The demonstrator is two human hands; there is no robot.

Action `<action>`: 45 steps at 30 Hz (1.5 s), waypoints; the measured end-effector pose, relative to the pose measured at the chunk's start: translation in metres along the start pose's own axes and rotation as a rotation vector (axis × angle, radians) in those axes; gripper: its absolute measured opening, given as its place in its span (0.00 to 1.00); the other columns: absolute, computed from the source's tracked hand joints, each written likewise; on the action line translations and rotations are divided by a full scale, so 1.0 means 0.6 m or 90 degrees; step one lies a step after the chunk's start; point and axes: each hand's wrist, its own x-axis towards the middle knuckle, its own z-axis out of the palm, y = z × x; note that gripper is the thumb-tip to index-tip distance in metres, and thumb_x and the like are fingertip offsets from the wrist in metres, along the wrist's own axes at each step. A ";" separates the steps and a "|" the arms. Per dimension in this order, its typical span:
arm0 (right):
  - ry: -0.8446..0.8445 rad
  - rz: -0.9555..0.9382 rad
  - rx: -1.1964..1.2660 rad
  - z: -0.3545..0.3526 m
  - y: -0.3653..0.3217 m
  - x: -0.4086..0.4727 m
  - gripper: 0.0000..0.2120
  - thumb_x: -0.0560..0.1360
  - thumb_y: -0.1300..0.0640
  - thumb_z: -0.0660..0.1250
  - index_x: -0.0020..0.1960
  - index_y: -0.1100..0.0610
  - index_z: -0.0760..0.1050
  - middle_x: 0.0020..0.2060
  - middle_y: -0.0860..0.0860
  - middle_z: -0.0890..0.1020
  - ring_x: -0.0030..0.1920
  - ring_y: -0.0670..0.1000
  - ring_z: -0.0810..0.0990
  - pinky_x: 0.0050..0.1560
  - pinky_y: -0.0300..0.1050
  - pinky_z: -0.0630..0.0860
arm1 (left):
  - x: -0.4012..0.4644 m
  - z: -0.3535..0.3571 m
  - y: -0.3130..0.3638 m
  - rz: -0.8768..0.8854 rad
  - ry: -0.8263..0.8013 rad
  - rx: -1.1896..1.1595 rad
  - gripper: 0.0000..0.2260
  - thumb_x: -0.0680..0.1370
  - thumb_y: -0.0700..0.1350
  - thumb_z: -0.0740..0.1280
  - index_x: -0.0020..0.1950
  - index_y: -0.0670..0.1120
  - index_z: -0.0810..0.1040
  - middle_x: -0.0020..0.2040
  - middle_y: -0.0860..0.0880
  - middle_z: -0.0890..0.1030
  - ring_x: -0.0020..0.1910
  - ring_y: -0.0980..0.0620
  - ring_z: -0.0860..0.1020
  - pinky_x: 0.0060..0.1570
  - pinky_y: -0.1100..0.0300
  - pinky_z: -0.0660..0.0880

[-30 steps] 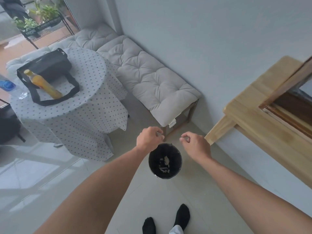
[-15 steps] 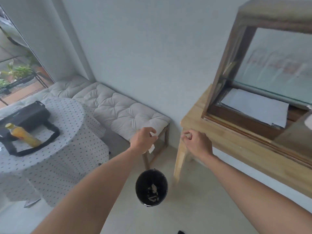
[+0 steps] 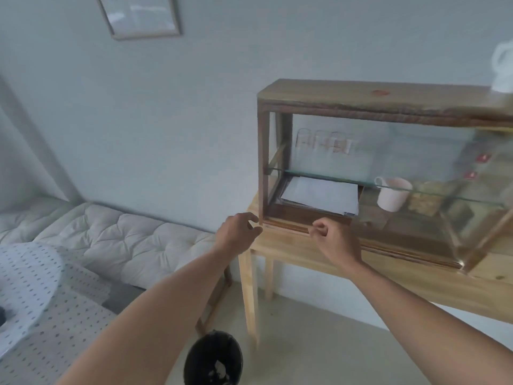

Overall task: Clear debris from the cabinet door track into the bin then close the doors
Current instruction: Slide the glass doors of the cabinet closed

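Observation:
A wooden cabinet [image 3: 347,98] with glass sliding doors stands on a light wooden table [image 3: 305,245]. Its left half stands open over a stack of white paper [image 3: 319,194]. The door track [image 3: 291,225] runs along the cabinet's bottom front edge. My left hand [image 3: 236,232] hovers at the cabinet's lower left corner, fingers loosely curled and apart, holding nothing. My right hand [image 3: 333,237] is just in front of the track with thumb and forefinger pinched; whether they hold anything cannot be seen. A black bin [image 3: 213,359] with scraps inside stands on the floor below my left forearm.
A cushioned bench [image 3: 125,240] runs along the wall at left. A round table with a dotted cloth [image 3: 27,287] is at the lower left. Inside the cabinet are glasses [image 3: 322,143] on a glass shelf and a pink mug [image 3: 392,193]. A framed picture [image 3: 138,15] hangs above.
My view swung up from the bin on the floor to the cabinet. Both hands rose from above the bin to the cabinet's lower front edge.

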 end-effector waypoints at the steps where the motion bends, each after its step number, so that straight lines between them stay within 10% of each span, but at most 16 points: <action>1: 0.010 0.011 -0.004 -0.014 0.016 -0.003 0.10 0.77 0.43 0.70 0.54 0.46 0.83 0.44 0.40 0.86 0.51 0.51 0.87 0.48 0.49 0.81 | 0.004 0.006 0.014 0.012 -0.006 0.004 0.13 0.79 0.57 0.72 0.64 0.58 0.83 0.49 0.56 0.85 0.50 0.49 0.83 0.53 0.49 0.83; 18: 0.190 0.000 -0.103 -0.143 0.129 -0.014 0.12 0.80 0.53 0.69 0.62 0.53 0.81 0.51 0.49 0.82 0.54 0.56 0.82 0.44 0.46 0.72 | 0.043 0.015 0.066 0.050 0.081 0.047 0.21 0.81 0.53 0.70 0.73 0.54 0.73 0.68 0.48 0.77 0.65 0.44 0.76 0.58 0.43 0.80; 25: 0.333 -0.093 -0.235 -0.176 0.154 0.004 0.20 0.75 0.61 0.74 0.66 0.59 0.78 0.59 0.58 0.75 0.57 0.64 0.74 0.56 0.60 0.76 | 0.068 0.005 0.063 0.035 0.126 0.028 0.33 0.78 0.55 0.73 0.78 0.53 0.61 0.73 0.46 0.73 0.69 0.40 0.74 0.60 0.41 0.79; 35: 0.345 -0.147 -0.439 -0.223 0.177 0.036 0.44 0.75 0.49 0.71 0.85 0.53 0.54 0.85 0.58 0.51 0.83 0.66 0.54 0.74 0.70 0.58 | 0.086 0.000 0.077 0.130 0.106 0.020 0.48 0.79 0.57 0.73 0.85 0.55 0.40 0.87 0.50 0.54 0.77 0.36 0.68 0.70 0.34 0.71; 45: 0.293 -0.228 -0.584 -0.255 0.188 0.078 0.60 0.68 0.42 0.80 0.86 0.53 0.46 0.85 0.62 0.44 0.83 0.71 0.41 0.75 0.81 0.48 | 0.087 0.016 0.086 0.146 0.113 -0.014 0.53 0.79 0.56 0.74 0.83 0.61 0.32 0.86 0.50 0.58 0.75 0.35 0.71 0.68 0.32 0.74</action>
